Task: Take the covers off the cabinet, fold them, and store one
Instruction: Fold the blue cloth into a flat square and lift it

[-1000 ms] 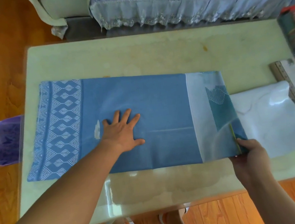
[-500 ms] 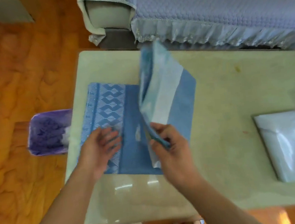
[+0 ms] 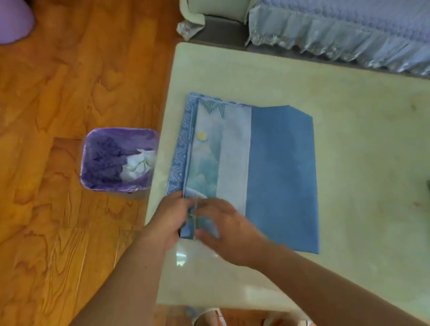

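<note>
Pinching the folded blue cover's [image 3: 277,171] near-left corner, both hands: left [image 3: 167,223], right [image 3: 227,231], meet

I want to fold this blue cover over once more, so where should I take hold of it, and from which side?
Probably take the blue cover by the stacked layer edges on its left side, near corner first, where both hands already meet. The right side looks like a closed fold lying flat on the table, offering less to pinch.
</note>
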